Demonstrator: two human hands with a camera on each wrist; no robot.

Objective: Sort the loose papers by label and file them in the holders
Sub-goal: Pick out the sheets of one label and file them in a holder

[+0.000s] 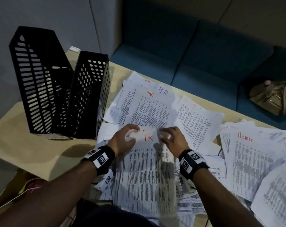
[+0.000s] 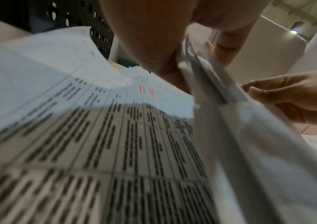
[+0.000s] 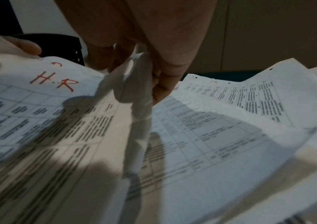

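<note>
Pinching the top corners of a white printed sheet marked "HR" in red (image 1: 148, 161), the left hand (image 1: 124, 138) and right hand (image 1: 172, 139) hide its upper edge above the paper-strewn beige worktop (image 1: 32, 153).

Holders (image 1: 60, 89) left (papers (image 1: 196, 115) right)

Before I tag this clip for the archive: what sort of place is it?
Probably an office lounge or meeting corner: printed sheets marked HR and Admin cover a pale table beside black file holders, with a blue sofa behind.
</note>
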